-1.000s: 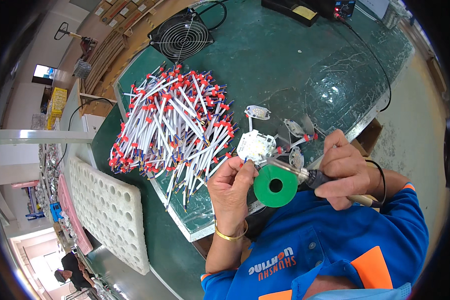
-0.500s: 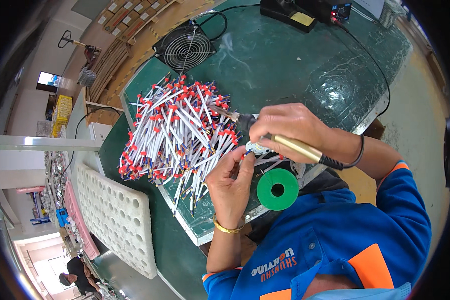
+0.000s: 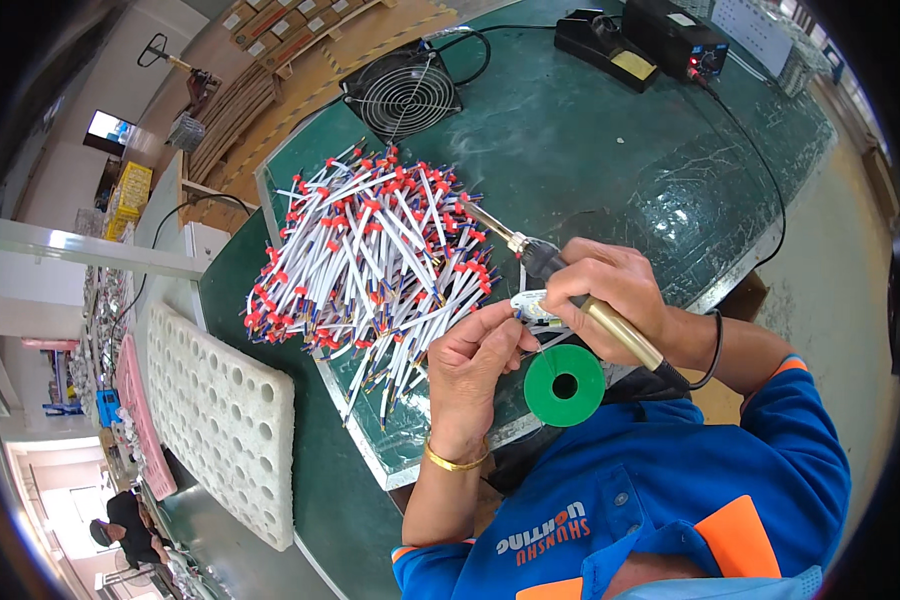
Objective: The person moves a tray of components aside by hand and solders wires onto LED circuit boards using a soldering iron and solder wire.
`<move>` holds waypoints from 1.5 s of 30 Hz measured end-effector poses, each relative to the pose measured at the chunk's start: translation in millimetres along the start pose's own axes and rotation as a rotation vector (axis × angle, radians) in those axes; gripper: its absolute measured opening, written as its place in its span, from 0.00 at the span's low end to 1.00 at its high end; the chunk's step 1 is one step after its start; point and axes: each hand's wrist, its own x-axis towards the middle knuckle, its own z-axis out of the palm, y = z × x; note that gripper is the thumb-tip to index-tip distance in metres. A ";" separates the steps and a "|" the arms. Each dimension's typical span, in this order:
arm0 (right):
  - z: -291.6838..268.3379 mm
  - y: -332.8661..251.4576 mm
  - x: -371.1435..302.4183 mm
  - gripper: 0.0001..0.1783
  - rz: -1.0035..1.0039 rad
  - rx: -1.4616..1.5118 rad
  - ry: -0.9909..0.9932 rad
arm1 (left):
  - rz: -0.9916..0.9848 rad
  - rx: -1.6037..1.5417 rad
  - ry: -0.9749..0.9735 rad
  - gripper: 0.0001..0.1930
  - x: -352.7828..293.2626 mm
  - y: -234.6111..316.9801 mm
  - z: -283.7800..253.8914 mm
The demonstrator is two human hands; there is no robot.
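My right hand (image 3: pixel 610 300) is closed around a soldering iron (image 3: pixel 615 330), its metal tip pointing up and left over the cable pile. Beneath that hand a small white circuit board (image 3: pixel 532 304) shows in part. My left hand (image 3: pixel 475 365) is closed beside the board, index fingertip at its edge. A thin strand of solder wire (image 3: pixel 543 358) runs from a green spool (image 3: pixel 533 392) to the left fingers. Something small and blue shows at the fingertips, too small to name. Left of both hands lies a heap of short white cables (image 3: pixel 370 250) with red ties.
A black fan (image 3: pixel 405 95) stands behind the heap on the green table (image 3: pixel 560 150). Far right are an iron stand with a yellow sponge (image 3: pixel 632 65) and a black soldering station (image 3: pixel 675 40). A white foam tray with holes (image 3: pixel 225 420) lies left. Another person (image 3: pixel 130 525) is far off.
The soldering iron's tip has drawn away from the left fingers, up and right. My right hand has moved right, and the view has shifted slightly. Smoke near the fan is gone.
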 end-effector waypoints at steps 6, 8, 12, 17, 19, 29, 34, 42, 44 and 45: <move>-2.7 -9.2 -8.8 0.12 0.077 -0.060 -0.021 | 0.083 0.102 0.060 0.11 -7.2 -2.8 5.5; -0.4 -10.5 -10.5 0.12 0.075 -0.065 -0.007 | 0.087 0.106 0.091 0.11 -8.5 -3.7 8.6; -2.6 -12.2 -14.4 0.12 0.026 -0.112 -0.023 | 0.091 0.136 0.126 0.12 -10.5 -3.2 9.9; -34.6 -16.1 -21.3 0.10 -0.153 -0.118 -0.123 | 0.132 0.233 0.101 0.11 -16.9 1.0 2.8; -44.1 -19.4 -25.4 0.17 -0.181 -0.044 -0.171 | 0.131 0.302 0.058 0.10 -18.0 1.3 2.9; -62.0 -32.1 -41.2 0.10 -0.076 0.086 -0.289 | 0.181 0.515 0.026 0.09 -15.0 9.9 0.2; -61.4 -29.3 -43.1 0.13 -0.099 0.109 -0.307 | 0.233 0.638 -0.040 0.10 -14.1 14.0 -0.9; -55.0 -25.4 -43.1 0.15 -0.158 0.088 -0.272 | 0.267 0.673 -0.062 0.10 -12.2 14.0 -1.8; -55.8 -23.7 -42.9 0.15 -0.201 0.055 -0.290 | 0.280 0.674 -0.068 0.09 -11.1 13.3 -2.2; -56.1 -23.1 -43.2 0.15 -0.191 0.050 -0.297 | 0.279 0.658 -0.063 0.09 -10.8 12.9 -2.4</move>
